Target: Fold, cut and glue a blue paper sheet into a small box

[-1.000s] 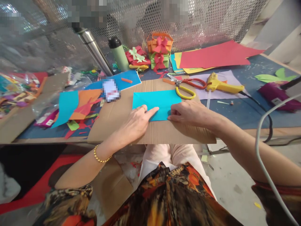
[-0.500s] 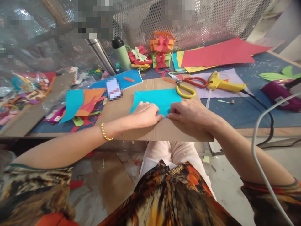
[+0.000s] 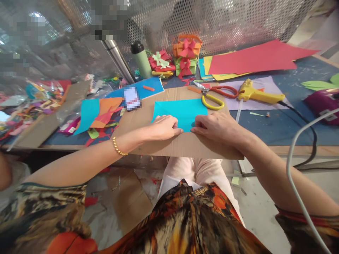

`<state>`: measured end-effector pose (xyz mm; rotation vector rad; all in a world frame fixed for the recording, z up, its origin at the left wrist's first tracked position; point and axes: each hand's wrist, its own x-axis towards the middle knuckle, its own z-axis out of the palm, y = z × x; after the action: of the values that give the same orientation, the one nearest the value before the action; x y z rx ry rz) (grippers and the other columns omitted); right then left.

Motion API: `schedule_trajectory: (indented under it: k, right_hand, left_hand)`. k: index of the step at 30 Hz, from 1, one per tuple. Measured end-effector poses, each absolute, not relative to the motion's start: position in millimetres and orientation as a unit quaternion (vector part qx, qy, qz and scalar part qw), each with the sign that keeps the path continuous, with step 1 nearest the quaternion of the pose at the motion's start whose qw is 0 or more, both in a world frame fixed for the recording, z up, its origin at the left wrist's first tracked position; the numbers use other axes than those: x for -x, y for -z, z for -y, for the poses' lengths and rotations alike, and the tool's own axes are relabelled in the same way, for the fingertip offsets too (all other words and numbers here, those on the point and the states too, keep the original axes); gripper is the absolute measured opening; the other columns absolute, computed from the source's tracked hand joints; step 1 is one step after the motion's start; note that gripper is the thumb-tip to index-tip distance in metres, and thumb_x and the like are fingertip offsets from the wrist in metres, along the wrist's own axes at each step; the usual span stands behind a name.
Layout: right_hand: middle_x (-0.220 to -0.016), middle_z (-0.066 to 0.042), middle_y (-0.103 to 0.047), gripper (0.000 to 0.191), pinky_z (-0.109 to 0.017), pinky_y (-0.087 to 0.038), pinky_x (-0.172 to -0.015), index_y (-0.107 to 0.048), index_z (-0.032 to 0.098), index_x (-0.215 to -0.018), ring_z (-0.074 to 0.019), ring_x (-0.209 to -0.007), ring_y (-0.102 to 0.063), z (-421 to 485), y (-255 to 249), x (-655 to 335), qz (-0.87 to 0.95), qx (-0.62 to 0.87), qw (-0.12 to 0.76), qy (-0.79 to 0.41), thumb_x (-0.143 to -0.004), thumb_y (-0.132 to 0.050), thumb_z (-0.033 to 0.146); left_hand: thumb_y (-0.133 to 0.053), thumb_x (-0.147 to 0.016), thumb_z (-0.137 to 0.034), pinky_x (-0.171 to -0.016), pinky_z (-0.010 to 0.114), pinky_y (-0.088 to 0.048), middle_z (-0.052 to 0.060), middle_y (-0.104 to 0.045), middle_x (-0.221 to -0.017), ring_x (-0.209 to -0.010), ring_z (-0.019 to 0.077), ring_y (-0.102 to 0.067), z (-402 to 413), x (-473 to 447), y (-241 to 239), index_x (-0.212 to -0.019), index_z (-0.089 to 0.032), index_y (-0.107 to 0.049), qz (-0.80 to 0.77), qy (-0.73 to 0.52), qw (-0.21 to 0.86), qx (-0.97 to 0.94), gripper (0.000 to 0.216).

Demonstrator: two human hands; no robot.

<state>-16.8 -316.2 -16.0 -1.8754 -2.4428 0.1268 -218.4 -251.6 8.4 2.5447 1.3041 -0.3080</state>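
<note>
A cyan sheet of paper (image 3: pixel 181 110) lies folded on a brown cardboard sheet (image 3: pixel 148 141) at the table's front edge. My left hand (image 3: pixel 165 127) is curled, its fingertips pressing the paper's near edge. My right hand (image 3: pixel 217 126) presses the same edge just to the right, fingers bent and together. The two hands nearly meet at the paper's near middle. A gold bracelet sits on my left wrist.
Behind the paper lie scissors (image 3: pixel 213 96) with yellow and red handles and a yellow glue gun (image 3: pixel 261 95) with its black cord. Paper gift boxes (image 3: pixel 185 54), a green bottle (image 3: pixel 141 60), red sheets (image 3: pixel 254 58) and coloured scraps (image 3: pixel 97 116) crowd the table. A grey cable (image 3: pixel 296 169) hangs at right.
My left hand went from a pointing finger on the paper to curled fingers pressing the near edge beside my right hand. The camera shifted slightly.
</note>
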Motion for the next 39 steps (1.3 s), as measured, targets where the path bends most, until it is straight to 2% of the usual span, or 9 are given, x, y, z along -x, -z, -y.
schedule_trajectory:
  k: [4,7,17,21,28,35,39]
  right_hand:
    - [-0.084,-0.011,-0.076,0.037,-0.032,-0.026,-0.063,-0.076,0.018,-0.1,-0.0205,-0.071,-0.059,316.3,18.0,16.2,0.793,0.607,0.031,-0.039,-0.104,-0.05,0.045]
    - [-0.082,-0.01,-0.074,0.039,-0.032,-0.026,-0.062,-0.074,0.018,-0.099,-0.0199,-0.068,-0.056,315.8,19.0,15.6,0.797,0.602,0.028,-0.035,-0.104,-0.048,0.046]
    - [-0.071,-0.007,-0.065,0.041,-0.031,-0.026,-0.06,-0.073,0.019,-0.093,-0.0175,-0.062,-0.044,314.1,25.3,11.7,0.8,0.598,0.046,-0.023,-0.103,-0.047,0.049]
    - [-0.072,-0.008,-0.066,0.04,-0.032,-0.025,-0.061,-0.072,0.019,-0.093,-0.0175,-0.062,-0.044,315.0,24.0,12.6,0.796,0.604,0.041,-0.015,-0.104,-0.046,0.048]
    - [-0.075,-0.008,-0.067,0.038,-0.033,-0.025,-0.062,-0.071,0.02,-0.093,-0.019,-0.064,-0.049,317.1,21.6,14.4,0.782,0.621,0.034,-0.041,-0.103,-0.049,0.049]
    - [-0.072,-0.006,-0.065,0.039,-0.032,-0.025,-0.06,-0.071,0.022,-0.093,-0.018,-0.062,-0.048,316.7,28.4,12.5,0.784,0.619,0.051,-0.019,-0.103,-0.047,0.05]
    - [-0.074,-0.008,-0.067,0.036,-0.032,-0.026,-0.061,-0.071,0.02,-0.094,-0.0188,-0.064,-0.05,317.2,25.6,13.1,0.787,0.616,0.042,-0.022,-0.104,-0.049,0.047]
  left_hand:
    - [-0.062,-0.097,-0.037,-0.08,0.036,-0.04,0.004,-0.064,-0.092,-0.092,0.023,-0.057,252.4,231.3,-5.1,-0.08,-0.022,-0.05,-0.457,0.072,0.127,-0.878,0.026]
    - [-0.06,-0.098,-0.036,-0.082,0.037,-0.041,0.005,-0.064,-0.093,-0.095,0.024,-0.058,250.2,243.3,-1.8,-0.079,-0.023,-0.048,-0.462,0.071,0.125,-0.875,0.026]
    - [-0.059,-0.097,-0.037,-0.074,0.035,-0.04,0.005,-0.065,-0.091,-0.088,0.0228,-0.06,245.7,273.2,-0.3,-0.076,-0.023,-0.047,-0.485,0.055,0.138,-0.862,0.027]
    - [-0.059,-0.095,-0.036,-0.073,0.035,-0.04,0.005,-0.065,-0.091,-0.087,0.0221,-0.06,244.4,283.9,-2.3,-0.076,-0.023,-0.047,-0.483,0.047,0.137,-0.863,0.025]
    - [-0.062,-0.092,-0.032,-0.065,0.033,-0.036,0.003,-0.061,-0.077,-0.07,0.0174,-0.053,236.6,301.4,-2.9,-0.071,-0.023,-0.049,-0.5,0.05,0.166,-0.848,0.027]
    - [-0.062,-0.09,-0.032,-0.062,0.032,-0.032,0.002,-0.06,-0.073,-0.067,0.0165,-0.052,235.6,309.1,-14.7,-0.07,-0.022,-0.049,-0.527,0.078,0.186,-0.826,0.026]
    - [-0.062,-0.09,-0.028,-0.065,0.032,-0.035,0.002,-0.06,-0.073,-0.069,0.0181,-0.055,230.1,320.0,-22.1,-0.07,-0.022,-0.052,-0.529,0.121,0.16,-0.825,0.023]
